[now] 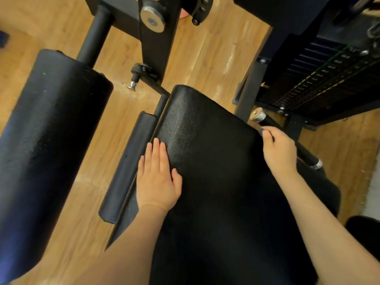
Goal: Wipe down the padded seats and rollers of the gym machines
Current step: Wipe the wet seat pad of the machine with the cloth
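Seat pad (pixel 216 161) centre frame, black textured vinyl, below viewer. Left hand (pixel 157 177) flat, fingers straight, pressing pad's left edge beside side grip (pixel 127 171); likely bracing. Right hand (pixel 279 151) curled round handle bar (pixel 304 153) at pad's right edge, probably for support. Roller (pixel 47 136) far left, untouched. No cloth visible.

A wood-plank floor (pixel 205 58) is extending beneath the equipment. A black steel frame upright (pixel 158 44) is carrying a silver bolt head (pixel 152 19). A pop-pin knob (pixel 133 83) is projecting beside it. A weight stack (pixel 320 79) is standing at upper right.
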`<state>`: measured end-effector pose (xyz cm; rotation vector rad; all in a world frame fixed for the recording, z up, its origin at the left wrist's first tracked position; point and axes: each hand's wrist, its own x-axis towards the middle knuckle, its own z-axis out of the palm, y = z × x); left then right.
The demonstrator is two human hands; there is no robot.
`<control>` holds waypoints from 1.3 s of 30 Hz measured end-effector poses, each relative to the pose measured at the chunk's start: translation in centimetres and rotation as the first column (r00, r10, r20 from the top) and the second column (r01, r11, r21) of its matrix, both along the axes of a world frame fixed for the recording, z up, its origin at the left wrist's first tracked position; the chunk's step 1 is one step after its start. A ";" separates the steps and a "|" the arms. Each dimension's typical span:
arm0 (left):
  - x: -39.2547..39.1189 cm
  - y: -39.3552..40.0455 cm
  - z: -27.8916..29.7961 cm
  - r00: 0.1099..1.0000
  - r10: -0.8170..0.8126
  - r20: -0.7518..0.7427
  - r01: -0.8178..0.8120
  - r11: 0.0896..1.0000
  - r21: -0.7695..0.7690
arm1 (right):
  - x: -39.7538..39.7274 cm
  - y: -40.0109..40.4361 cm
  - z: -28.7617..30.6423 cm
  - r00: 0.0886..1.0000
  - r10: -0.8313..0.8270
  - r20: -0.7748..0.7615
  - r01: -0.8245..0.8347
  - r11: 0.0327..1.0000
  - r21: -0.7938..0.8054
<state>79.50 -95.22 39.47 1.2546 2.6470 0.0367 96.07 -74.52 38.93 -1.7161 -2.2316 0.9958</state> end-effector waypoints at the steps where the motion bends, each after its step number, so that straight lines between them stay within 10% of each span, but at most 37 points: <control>1: 0.0 0.0 0.0 1.000 -0.002 -0.001 0.002 1.000 0.000 | -1.7 0.4 0.5 0.998 0.055 -0.022 -0.056 0.998 -0.025; 10: 0.0 -0.1 -0.1 1.000 -0.002 -0.015 0.001 1.000 -0.006 | -11.1 3.0 1.0 0.909 0.335 -0.249 -0.381 0.910 -0.162; 24: 0.0 -0.1 -0.2 1.000 -0.006 0.030 0.005 0.999 0.037 | 12.8 2.4 -2.7 0.998 0.025 0.057 -0.008 0.963 -0.270; 39: -0.1 0.0 -0.3 1.000 0.000 0.014 0.000 1.000 0.028 | -12.7 3.1 0.8 0.844 0.516 -0.143 -0.515 0.856 0.049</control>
